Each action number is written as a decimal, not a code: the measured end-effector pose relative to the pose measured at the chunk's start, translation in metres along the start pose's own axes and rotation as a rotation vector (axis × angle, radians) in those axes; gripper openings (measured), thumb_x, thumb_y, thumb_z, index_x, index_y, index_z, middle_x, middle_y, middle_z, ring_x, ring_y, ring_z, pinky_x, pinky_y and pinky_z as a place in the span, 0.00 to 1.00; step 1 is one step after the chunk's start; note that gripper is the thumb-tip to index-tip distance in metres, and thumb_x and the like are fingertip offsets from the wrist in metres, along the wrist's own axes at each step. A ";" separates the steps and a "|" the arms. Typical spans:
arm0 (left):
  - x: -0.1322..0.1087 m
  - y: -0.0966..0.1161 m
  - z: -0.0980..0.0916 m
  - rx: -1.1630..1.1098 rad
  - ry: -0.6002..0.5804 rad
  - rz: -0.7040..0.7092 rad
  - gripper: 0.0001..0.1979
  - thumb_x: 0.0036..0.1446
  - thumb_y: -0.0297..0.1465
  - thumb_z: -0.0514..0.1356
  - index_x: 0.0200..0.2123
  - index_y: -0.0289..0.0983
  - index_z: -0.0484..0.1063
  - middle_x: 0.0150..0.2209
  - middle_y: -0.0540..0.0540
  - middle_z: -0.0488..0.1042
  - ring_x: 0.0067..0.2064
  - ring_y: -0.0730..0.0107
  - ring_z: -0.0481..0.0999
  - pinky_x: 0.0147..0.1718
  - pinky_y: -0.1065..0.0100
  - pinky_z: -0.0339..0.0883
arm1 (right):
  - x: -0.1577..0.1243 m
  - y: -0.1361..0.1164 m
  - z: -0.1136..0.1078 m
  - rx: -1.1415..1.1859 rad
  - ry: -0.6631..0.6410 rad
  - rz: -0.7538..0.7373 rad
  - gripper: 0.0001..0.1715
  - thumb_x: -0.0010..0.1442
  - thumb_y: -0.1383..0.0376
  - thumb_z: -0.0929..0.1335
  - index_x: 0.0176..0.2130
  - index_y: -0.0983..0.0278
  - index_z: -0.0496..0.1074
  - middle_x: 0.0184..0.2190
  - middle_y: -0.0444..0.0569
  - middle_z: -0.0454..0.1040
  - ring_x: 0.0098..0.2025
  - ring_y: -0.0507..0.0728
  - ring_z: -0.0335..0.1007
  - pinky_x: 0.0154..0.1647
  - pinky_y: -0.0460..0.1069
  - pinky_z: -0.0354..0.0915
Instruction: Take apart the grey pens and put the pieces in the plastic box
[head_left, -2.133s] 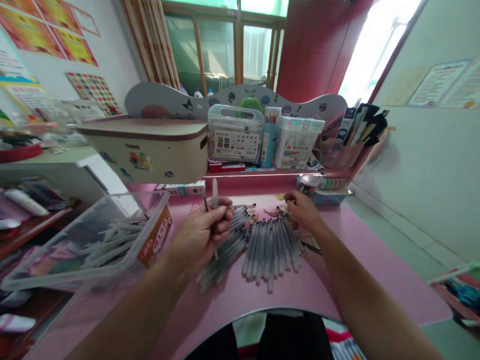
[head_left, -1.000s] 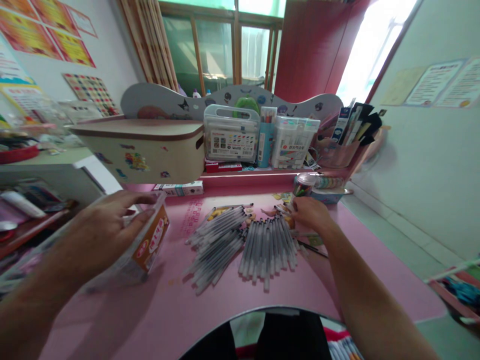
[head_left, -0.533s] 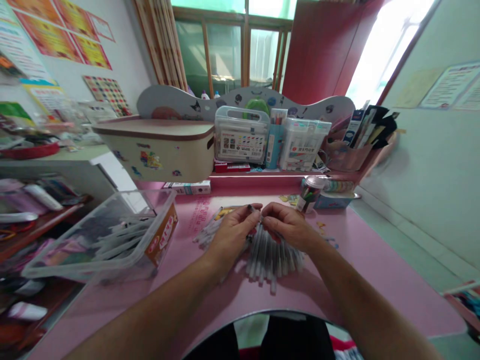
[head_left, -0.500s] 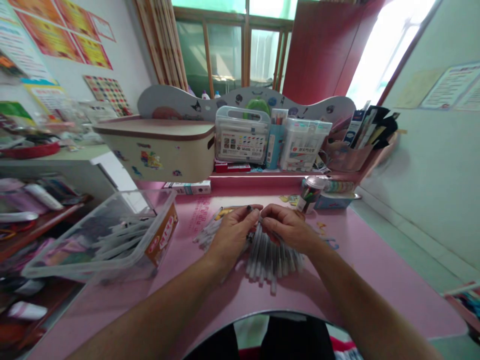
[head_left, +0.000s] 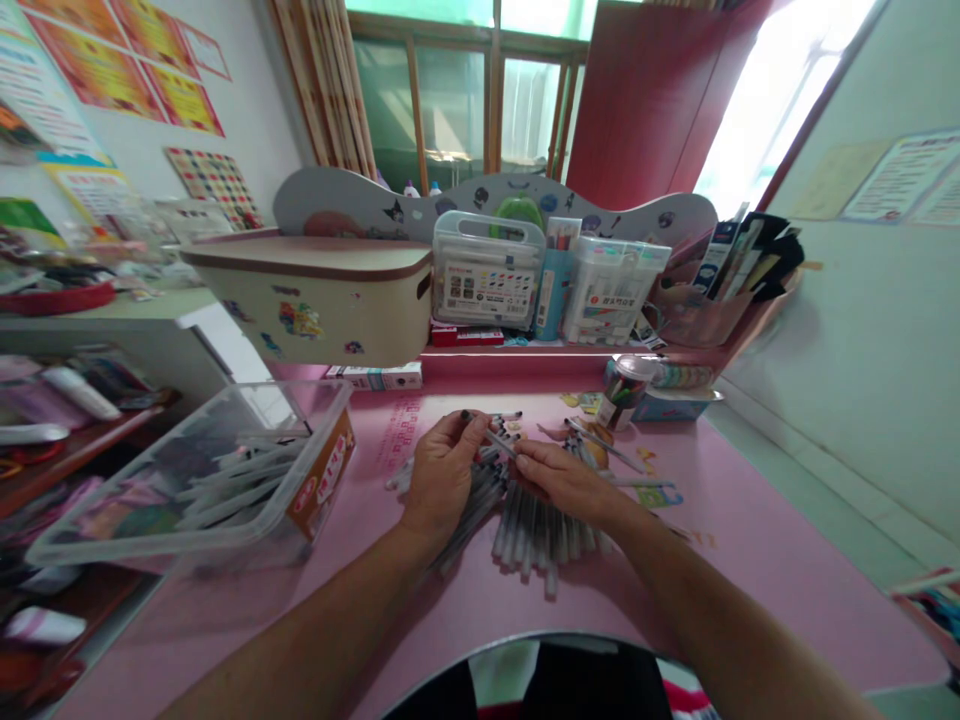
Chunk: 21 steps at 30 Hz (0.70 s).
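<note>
1. Have just drawn the left hand (head_left: 439, 475) away from the right hand (head_left: 562, 480), opening a gap bridged by a slim, translucent grey plastic pen (head_left: 501, 444).
2. Pinching the pen with both hands: clamped at one end by the left, near a black tip (head_left: 466, 415), and at the other by the right. Cannot tell black tip and pen as one piece or two.
3. Probably means being midway through handling this single pen.
4. Compared with half a second earlier, can see loose slim pens (head_left: 606, 442) uncovered just beyond the right hand.
5. Compared with one second earlier, find the left hand gone from the clear rectangular plastic box (head_left: 161, 546), now well to its left.
6. Below the right hand, on the near side, see a fan of grey translucent pens (head_left: 529, 535) on the pink smooth surface (head_left: 780, 560).
</note>
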<state>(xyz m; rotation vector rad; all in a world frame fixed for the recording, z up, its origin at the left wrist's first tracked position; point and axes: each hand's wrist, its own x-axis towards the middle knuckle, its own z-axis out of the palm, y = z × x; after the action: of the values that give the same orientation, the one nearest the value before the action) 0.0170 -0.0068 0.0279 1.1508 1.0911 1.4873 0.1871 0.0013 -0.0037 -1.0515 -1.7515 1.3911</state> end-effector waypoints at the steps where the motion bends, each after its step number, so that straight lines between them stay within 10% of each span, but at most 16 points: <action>1: 0.000 0.000 0.000 -0.010 0.001 -0.005 0.10 0.52 0.38 0.65 0.30 0.36 0.76 0.29 0.49 0.76 0.27 0.74 0.67 0.28 0.72 0.61 | 0.000 0.001 0.001 0.007 0.005 -0.002 0.15 0.62 0.52 0.65 0.34 0.60 0.69 0.27 0.44 0.66 0.30 0.53 0.61 0.29 0.47 0.59; 21: 0.016 -0.003 -0.011 -0.196 -0.051 -0.033 0.12 0.52 0.40 0.65 0.33 0.36 0.74 0.30 0.50 0.75 0.28 0.76 0.70 0.28 0.74 0.63 | -0.005 -0.013 0.004 0.334 -0.103 0.124 0.22 0.55 0.49 0.70 0.39 0.62 0.65 0.19 0.33 0.56 0.15 0.45 0.43 0.13 0.42 0.40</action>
<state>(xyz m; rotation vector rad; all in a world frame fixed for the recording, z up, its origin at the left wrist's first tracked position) 0.0047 0.0083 0.0256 1.0235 0.9038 1.4955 0.1836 -0.0059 0.0080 -0.9297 -1.4745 1.7701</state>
